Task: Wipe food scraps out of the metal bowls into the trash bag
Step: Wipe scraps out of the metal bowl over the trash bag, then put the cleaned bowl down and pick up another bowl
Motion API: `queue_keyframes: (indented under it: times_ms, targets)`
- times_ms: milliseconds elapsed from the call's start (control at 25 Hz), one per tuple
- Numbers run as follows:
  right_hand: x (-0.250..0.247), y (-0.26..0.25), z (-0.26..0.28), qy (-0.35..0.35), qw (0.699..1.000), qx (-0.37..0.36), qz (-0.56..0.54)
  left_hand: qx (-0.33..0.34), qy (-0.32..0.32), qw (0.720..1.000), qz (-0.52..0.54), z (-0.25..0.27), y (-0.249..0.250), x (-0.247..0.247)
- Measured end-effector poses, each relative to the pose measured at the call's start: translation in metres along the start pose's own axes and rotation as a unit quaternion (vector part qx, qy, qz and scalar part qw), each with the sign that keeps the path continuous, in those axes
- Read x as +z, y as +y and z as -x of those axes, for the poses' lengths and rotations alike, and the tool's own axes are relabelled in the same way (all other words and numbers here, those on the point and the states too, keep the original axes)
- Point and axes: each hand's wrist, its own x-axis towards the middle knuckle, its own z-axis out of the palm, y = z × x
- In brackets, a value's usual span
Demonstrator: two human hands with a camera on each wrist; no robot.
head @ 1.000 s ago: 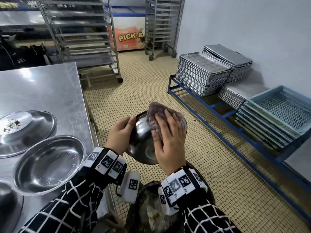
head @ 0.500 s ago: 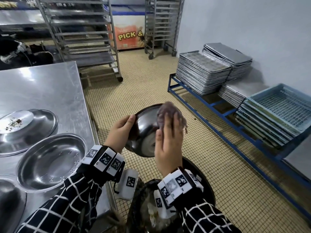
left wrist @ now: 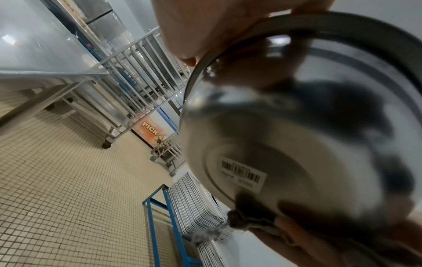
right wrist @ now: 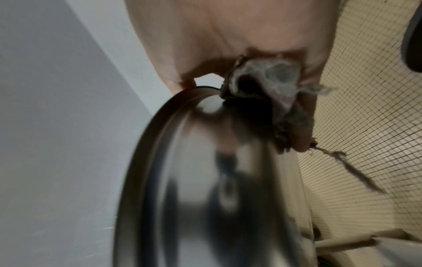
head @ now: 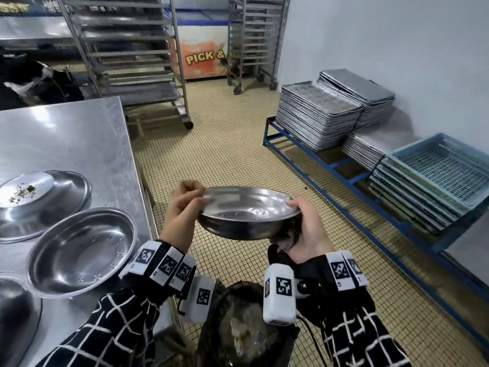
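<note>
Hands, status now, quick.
Left hand: grips the bowl rim.
Right hand: holds the bowl's other side, rag pinned beneath.

Even indoor light, glare on steel table (head: 66, 139), wide-angle edge bending, both wrist views motion-blurred

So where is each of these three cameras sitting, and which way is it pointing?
Head: on the person's head, looking down at the round metal bowl held by the left hand and right hand above the black trash bag; checked sleeves show.
Left wrist: under the bowl, looking up at its barcode sticker; fingers show.
Right wrist: along the palm at the frayed grey rag.
Shared: all three see the bowl and rag.
</note>
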Motion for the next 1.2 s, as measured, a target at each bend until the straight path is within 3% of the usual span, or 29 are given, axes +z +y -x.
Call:
queue_keyframes:
  times_ms: [160,280,400,600,840,1000,1120,1200]
  targets:
    - [0.014,0.009,0.004,0.020,0.996,-0.012,0.083,-0.024,0.077,0.995,-0.058,0.003,-0.005,-0.019]
    - [0.038,0.013,0.005,0.007,0.987,-0.031,0.159,-0.079,0.093,0.991,-0.054,0.008,0.007,-0.040]
    - [0.078,0.024,0.011,-0.041,0.970,-0.056,0.233,-0.066,0.123,0.990,-0.028,0.022,0.025,-0.079]
    - [0.161,0.068,0.041,-0.092,0.930,-0.120,0.335,-0.028,0.261,0.960,-0.095,0.070,0.067,-0.171]
    - [0.300,0.163,0.104,-0.144,0.850,-0.224,0.456,-0.026,0.337,0.928,-0.158,0.170,0.110,-0.335]
    - [0.385,0.255,0.131,-0.222,0.825,-0.201,0.479,-0.055,0.434,0.879,-0.188,0.241,0.115,-0.441]
    - [0.446,0.326,0.148,-0.269,0.785,-0.179,0.529,-0.121,0.483,0.845,-0.193,0.296,0.094,-0.517]
    - [0.485,0.367,0.147,-0.307,0.752,-0.145,0.565,-0.172,0.490,0.838,-0.167,0.327,0.074,-0.557]
